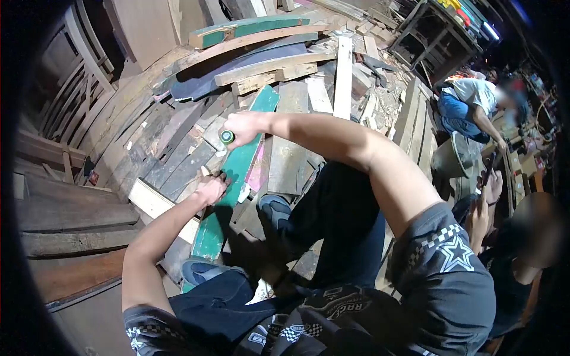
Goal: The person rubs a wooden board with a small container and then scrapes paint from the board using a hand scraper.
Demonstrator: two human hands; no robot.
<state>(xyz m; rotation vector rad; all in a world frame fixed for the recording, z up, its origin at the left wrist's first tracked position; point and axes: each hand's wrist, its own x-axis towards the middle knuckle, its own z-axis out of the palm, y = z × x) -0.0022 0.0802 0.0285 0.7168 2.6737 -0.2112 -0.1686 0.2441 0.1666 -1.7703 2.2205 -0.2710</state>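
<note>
On our view's clock face, we see the green-painted plank [237, 167] lying on the slant across the littered floor, from just short of 12 o'clock down to about 8. Our right hand [244, 126], towards 11, is clenched round a green-ended handle [227, 137] over the plank; the hand hides the rest of it. Our left hand [212, 188], at 9, rests on the plank's edge with bent fingers, and we cannot tell whether they pinch anything.

Around us the way is cramped. Our grey shoe [205, 273] at 7 covers part of the plank's near end, and a pale board [155, 202] meets its side at 8. Just past the far end, towards 12, a pile of curved timbers [255, 52] crowds the floor, with a white plank [343, 77] at 1. Curved frames [86, 50] lean at 10. At 3 we have a pail [454, 155], at 2 a crouching person in a white shirt [478, 95], and at 4 another person in a dark top [504, 296], close beside our right sleeve
</note>
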